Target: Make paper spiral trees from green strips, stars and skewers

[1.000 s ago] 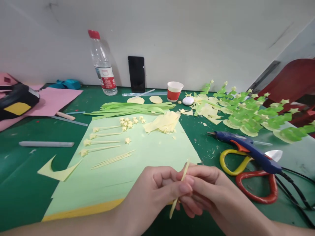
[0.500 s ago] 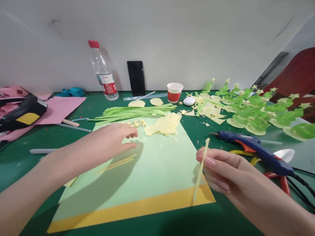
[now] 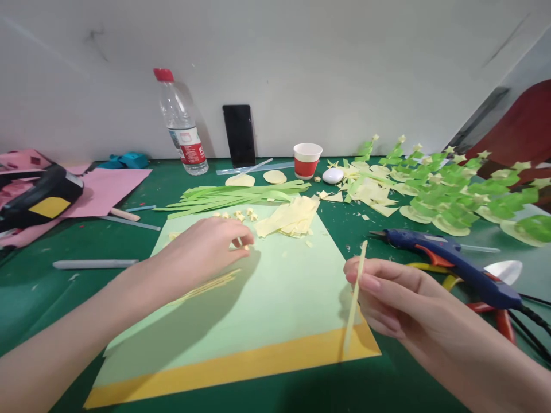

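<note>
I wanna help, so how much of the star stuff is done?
Leafy star stems at the right look finished. The right hand holds a thin stick; the left hand is beside small stars. Those stars, more thin sticks and green strips seem left to use.

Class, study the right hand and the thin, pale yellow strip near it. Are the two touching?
Touching. The head view shows the pale yellow strip pinched between the thumb and fingers of the right hand.

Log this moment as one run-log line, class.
left hand: over green sheet, near paper stars | right hand: holds thin yellow strip | glue gun: right of sheet
</note>
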Tool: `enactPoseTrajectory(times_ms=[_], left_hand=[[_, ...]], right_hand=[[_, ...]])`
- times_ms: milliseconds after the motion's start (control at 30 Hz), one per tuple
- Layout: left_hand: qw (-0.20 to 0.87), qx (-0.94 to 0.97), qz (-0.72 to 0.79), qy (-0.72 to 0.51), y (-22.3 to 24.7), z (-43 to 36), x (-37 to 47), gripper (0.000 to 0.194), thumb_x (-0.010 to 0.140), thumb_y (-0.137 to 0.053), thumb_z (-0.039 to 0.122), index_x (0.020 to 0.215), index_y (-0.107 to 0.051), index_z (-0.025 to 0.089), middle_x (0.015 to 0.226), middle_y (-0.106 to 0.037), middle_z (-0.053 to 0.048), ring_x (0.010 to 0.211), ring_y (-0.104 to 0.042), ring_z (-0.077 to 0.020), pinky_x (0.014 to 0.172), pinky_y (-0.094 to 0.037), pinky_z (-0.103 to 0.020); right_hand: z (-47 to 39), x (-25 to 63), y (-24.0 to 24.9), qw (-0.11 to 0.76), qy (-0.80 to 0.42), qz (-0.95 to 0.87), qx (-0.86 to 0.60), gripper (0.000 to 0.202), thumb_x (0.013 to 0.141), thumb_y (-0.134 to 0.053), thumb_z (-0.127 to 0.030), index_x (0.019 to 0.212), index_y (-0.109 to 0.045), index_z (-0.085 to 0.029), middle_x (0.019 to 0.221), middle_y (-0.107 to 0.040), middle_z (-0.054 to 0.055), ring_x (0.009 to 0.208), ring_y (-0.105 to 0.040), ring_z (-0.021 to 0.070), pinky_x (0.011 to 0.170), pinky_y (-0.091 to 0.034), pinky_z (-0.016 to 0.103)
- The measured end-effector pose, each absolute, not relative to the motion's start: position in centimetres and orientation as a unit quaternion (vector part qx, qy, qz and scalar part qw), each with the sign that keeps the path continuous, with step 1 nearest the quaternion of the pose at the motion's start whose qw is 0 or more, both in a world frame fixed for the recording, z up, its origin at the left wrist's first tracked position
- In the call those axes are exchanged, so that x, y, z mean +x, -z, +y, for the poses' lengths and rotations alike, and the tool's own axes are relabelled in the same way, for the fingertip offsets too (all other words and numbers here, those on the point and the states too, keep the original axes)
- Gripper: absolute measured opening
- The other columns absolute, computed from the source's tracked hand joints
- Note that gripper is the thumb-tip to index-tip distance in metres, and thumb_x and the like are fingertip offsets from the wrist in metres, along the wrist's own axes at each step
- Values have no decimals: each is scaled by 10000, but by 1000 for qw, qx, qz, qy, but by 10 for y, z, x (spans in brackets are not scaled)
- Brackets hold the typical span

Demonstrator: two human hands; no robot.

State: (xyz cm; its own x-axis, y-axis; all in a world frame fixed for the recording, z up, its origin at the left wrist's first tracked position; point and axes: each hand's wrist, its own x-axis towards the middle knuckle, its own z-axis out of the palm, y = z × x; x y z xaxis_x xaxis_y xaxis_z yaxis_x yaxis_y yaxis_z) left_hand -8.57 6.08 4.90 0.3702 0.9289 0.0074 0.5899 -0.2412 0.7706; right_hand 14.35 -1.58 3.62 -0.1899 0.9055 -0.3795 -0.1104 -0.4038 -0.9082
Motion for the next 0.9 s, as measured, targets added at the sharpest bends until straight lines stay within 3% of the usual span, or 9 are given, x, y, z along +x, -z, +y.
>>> enactPoseTrajectory(times_ms=[100, 267, 500, 700, 900], left_hand=[[306, 772, 506, -233, -56, 51, -67, 21, 682, -654, 228, 666, -658, 214, 761, -645, 5, 621, -572, -162, 582, -434, -247], [412, 731, 407, -360, -52, 27, -50, 30, 739, -612, 183, 727, -629, 204, 841, -617, 16, 755, -594, -114, 705, -506, -172], [511, 693, 309, -403, -34, 10, -42, 203, 739, -576, 21, 740, -543, 222, 869, -535, 50, 843, -589, -98, 794, -506, -201], [502, 694, 276, -437, -30, 5, -41, 270, 732, -577, -15, 828, -527, 232, 854, -536, 54, 845, -573, -93, 819, -510, -225], [500, 699, 273, -431, -29, 6, -38, 285, 724, -603, -9, 858, -557, 238, 886, -584, 61, 865, -586, -79, 807, -483, -155]], right_hand=[[-18, 146, -35, 383, -673, -409, -482, 314, 647, -671, -494, 571, -569, -207, 458, -290, -46, 449, -271, 80, 427, -203, 233], [-24, 145, -38, 382, -691, -424, -444, 208, 671, -685, -413, 634, -632, -216, 620, -464, -12, 442, -287, 45, 408, -252, 210], [-31, 142, -33, 339, -723, -428, -423, 168, 724, -654, -365, 654, -623, -216, 545, -431, -34, 428, -277, 37, 385, -217, 182], [-29, 141, -29, 303, -743, -450, -391, 192, 750, -639, -346, 683, -569, -180, 556, -414, -51, 452, -289, 19, 391, -214, 139], [-28, 141, -29, 282, -729, -478, -402, 227, 754, -624, -396, 731, -560, -180, 567, -412, -53, 451, -280, 14, 379, -190, 135]])
